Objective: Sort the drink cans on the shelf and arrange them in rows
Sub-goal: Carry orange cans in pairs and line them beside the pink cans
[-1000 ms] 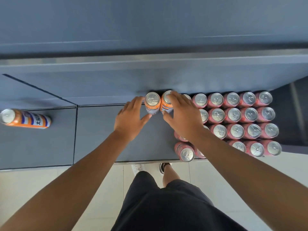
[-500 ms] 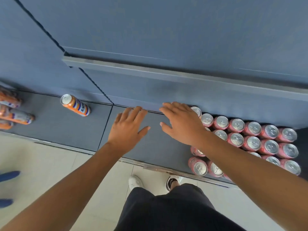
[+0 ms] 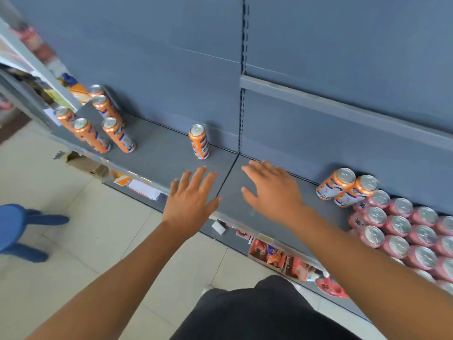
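left hand [image 3: 190, 201]: palm down over the grey metal shelf [image 3: 159, 155], just left of the board joint [image 3: 228, 173]; fingers [image 3: 199, 177] straight and spread apart; holding nothing
right hand [image 3: 272, 192]: palm down just right of that joint; fingers [image 3: 259, 168] straight, loosely apart, thumb out; holding nothing; cannot tell whether either palm touches the shelf
lone can: single tall orange-and-white aluminium drink can [image 3: 199, 141] upright near the blue-grey back panel [image 3: 171, 57]; just beyond the left hand's fingertips, not touching them
left cluster: five tall orange cans [image 3: 109, 130] upright at the far left end of the shelf; loosely grouped, no clean row; well apart from both hands
right pair: two orange-and-white cans [image 3: 346, 186] side by side and touching, against the back panel; right of the right hand, butted up to the pink block
pink block: pink aluminium cans with silver tops [image 3: 402, 231] packed tight in rows at the right end of the shelf; cut off by the frame edge
below: lower shelf with red snack packets [image 3: 282, 256], under the right forearm
floor: pale floor tiles [image 3: 73, 253]; blue plastic stool [image 3: 14, 229] at the left edge
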A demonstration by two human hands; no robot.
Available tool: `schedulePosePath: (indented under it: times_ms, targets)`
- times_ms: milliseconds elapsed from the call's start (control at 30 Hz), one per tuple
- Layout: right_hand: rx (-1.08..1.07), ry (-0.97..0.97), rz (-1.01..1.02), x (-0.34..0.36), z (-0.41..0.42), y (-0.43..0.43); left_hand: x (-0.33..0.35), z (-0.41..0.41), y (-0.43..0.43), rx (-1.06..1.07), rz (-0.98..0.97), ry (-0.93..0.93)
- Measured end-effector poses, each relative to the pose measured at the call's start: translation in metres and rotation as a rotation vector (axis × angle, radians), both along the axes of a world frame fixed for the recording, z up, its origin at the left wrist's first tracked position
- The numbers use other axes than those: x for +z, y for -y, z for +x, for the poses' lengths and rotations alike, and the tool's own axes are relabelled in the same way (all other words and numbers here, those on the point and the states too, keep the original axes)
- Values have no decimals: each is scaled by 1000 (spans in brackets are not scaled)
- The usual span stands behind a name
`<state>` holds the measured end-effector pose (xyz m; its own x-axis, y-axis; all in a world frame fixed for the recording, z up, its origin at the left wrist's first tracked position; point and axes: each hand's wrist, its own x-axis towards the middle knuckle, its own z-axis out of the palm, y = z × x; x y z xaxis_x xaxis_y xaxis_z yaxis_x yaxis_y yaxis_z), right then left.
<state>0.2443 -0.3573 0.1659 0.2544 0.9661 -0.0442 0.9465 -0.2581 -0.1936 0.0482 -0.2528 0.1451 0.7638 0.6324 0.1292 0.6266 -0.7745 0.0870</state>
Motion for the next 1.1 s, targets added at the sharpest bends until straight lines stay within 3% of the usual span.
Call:
schedulePosePath:
  times_ms: [233, 433, 733, 1100]
  targets:
    - [49, -26, -19, 11, -104, -57, 5, -119, -30, 179, -40, -31]
    - [60, -50, -45, 6, -145, -103, 3, -170, -51, 314, -80, -32]
    - [63, -84, -119, -21, -148, -181, -2, -186, -113, 421, -148, -123]
    - [-74, -158, -144, -34, -112, -264, -20, -150, -223, 404, -202, -221]
